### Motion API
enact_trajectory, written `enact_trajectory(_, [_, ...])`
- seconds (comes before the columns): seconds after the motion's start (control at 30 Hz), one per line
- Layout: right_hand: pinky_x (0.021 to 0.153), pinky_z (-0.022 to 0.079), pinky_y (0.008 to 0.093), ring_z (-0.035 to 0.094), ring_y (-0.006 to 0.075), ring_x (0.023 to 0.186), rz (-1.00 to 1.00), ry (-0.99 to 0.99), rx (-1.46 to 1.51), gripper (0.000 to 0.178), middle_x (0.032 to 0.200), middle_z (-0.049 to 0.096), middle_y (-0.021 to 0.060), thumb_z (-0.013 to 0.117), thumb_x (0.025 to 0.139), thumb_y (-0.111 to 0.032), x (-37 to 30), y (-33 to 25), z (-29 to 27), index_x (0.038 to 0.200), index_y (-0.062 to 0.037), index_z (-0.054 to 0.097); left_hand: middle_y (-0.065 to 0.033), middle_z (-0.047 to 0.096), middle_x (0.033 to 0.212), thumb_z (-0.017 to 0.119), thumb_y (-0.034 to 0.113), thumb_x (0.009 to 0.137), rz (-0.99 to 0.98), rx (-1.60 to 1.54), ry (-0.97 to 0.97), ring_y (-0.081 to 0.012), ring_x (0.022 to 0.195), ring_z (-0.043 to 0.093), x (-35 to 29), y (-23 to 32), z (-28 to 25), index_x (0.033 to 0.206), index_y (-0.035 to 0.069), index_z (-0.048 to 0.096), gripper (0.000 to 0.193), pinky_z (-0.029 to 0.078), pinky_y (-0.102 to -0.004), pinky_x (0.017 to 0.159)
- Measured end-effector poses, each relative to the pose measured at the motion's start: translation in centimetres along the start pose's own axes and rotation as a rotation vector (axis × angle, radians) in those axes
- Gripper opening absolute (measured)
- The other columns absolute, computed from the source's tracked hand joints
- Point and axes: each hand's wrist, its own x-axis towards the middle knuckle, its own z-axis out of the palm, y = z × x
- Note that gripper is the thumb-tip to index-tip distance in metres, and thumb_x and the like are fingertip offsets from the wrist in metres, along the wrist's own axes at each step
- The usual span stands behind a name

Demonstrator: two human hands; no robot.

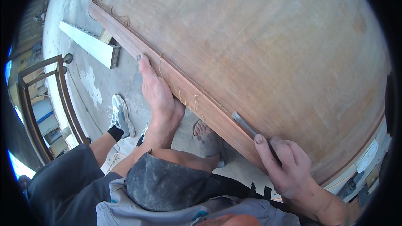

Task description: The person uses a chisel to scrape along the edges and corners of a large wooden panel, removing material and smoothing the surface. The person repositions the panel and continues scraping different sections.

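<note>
A large wooden panel (293, 58) with a raised reddish-brown border strip (226, 119) slants across the view. My left hand (157, 90) grips the panel's near edge. Its thumb presses along the outer side of the border, while the other fingers are hidden from sight. Closed round the dark handle of a chisel (246, 125), my right hand (289, 163) is at the lower right of the same border. The flat metal blade rests by the inner side of the strip and points up and left. Thin curled shavings (182, 94) lie along the border.
Another person's leg and sneaker (120, 116) are at the left, close to my knee (167, 180). Beyond lie a white beam (90, 44) on the concrete floor (90, 86) and a brown metal frame on casters (63, 94). My sandaled foot (203, 129) is under the panel.
</note>
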Motion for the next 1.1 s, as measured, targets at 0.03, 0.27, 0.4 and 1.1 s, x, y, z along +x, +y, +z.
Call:
enact_trajectory(0.03, [0.073, 0.054, 0.0293, 0.061, 0.0191, 0.081, 0.002, 0.015, 0.003, 0.051, 0.112, 0.062, 0.0134, 0.067, 0.083, -0.008, -0.6, 0.0, 0.0, 0.133, 0.0004, 0.071, -0.016, 0.055, 0.144, 0.042, 0.055, 0.111, 0.008, 0.004, -0.005, -0.0283, 0.128, 0.059, 0.0, 0.0, 0.0, 0.151, -0.001, 0.039, 0.069, 0.049, -0.0441, 0.11])
enact_trajectory(0.27, [0.071, 0.053, 0.0281, 0.061, 0.0185, 0.081, 0.002, 0.007, -0.04, 0.052, 0.112, 0.062, 0.0123, 0.069, 0.08, -0.008, 2.5, -0.3, 0.8, 0.131, -0.0006, 0.072, -0.0167, 0.057, 0.144, 0.041, 0.056, 0.111, 0.001, 0.019, 0.02, -0.0288, 0.128, 0.06, -0.3, -0.1, 0.8, 0.152, -0.002, 0.038, 0.071, 0.049, -0.0442, 0.11])
enact_trajectory(0.4, [0.07, 0.053, 0.0277, 0.061, 0.0184, 0.08, 0.0, 0.04, -0.024, 0.049, 0.111, 0.062, 0.0125, 0.069, 0.082, -0.008, 1.0, -0.1, 0.7, 0.13, -0.0005, 0.073, -0.0168, 0.057, 0.143, 0.042, 0.056, 0.111, 0.003, 0.013, -0.002, -0.029, 0.127, 0.061, -0.3, 0.1, 0.5, 0.152, -0.002, 0.038, 0.071, 0.049, -0.044, 0.11])
enact_trajectory(1.1, [0.066, 0.053, 0.0259, 0.056, 0.0183, 0.076, -0.073, 0.167, -0.017, 0.053, 0.105, 0.059, 0.0106, 0.064, 0.079, -0.007, 12.1, -1.0, 4.7, 0.13, 0.0059, 0.069, -0.0161, 0.058, 0.139, 0.04, 0.059, 0.108, -0.104, -0.116, 0.058, -0.0276, 0.125, 0.06, 0.5, -0.1, 0.1, 0.15, 0.0, 0.042, 0.073, 0.048, -0.0395, 0.108])
